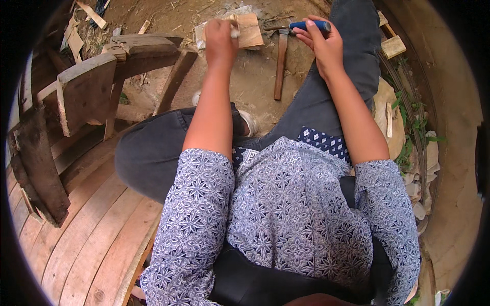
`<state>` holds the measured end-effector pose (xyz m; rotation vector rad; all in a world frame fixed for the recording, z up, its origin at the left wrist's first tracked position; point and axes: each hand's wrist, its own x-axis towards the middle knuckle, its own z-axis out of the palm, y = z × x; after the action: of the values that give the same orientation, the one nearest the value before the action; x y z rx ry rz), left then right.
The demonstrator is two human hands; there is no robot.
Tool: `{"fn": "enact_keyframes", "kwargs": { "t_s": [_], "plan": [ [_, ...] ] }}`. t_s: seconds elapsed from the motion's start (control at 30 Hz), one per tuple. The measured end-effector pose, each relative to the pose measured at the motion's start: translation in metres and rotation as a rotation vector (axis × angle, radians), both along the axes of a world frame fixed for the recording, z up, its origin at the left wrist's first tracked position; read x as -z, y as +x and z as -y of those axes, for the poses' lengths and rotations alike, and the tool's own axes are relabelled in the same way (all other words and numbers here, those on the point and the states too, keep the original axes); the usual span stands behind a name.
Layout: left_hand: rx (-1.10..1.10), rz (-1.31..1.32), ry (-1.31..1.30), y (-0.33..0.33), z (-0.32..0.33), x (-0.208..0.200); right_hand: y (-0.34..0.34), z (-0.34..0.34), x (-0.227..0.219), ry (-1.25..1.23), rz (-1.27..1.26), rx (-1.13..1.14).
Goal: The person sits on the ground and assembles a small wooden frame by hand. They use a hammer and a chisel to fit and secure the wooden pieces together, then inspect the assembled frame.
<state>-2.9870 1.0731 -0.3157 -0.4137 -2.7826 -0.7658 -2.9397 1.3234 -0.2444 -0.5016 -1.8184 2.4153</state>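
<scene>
My left hand [220,42] is closed in a fist at the wooden block [249,31] on the ground. A small pale piece [234,27] shows at its thumb side, too little of it to name. My right hand [324,46] holds a blue-handled chisel [316,25] between thumb and fingers, its narrow metal shaft pointing left toward the block. Below that shaft a hammer [280,66] lies on the dirt, its wooden handle toward me and its head partly overlapped by the tool in view.
On the left stands a curved wooden frame [88,76] of rough boards, beside a planked wooden surface [97,245]. Wood scraps [393,47] lie to the right, near stones [432,155] and green weeds [408,117]. My bent legs [352,61] flank the work spot.
</scene>
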Motion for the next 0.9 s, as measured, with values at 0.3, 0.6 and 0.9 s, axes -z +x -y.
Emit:
{"fn": "enact_keyframes", "kwargs": {
  "t_s": [0.3, 0.6, 0.9],
  "plan": [
    [-0.033, 0.022, -0.109, 0.034, -0.003, 0.020, -0.011, -0.003, 0.001, 0.128, 0.031, 0.274],
    [-0.136, 0.115, 0.038, 0.010, 0.001, 0.047, -0.049, 0.029, 0.020, 0.250, 0.022, 0.150],
    [-0.194, 0.154, 0.119, 0.012, -0.007, 0.041, -0.050, 0.034, 0.039, 0.228, -0.041, 0.202]
  ]
}}
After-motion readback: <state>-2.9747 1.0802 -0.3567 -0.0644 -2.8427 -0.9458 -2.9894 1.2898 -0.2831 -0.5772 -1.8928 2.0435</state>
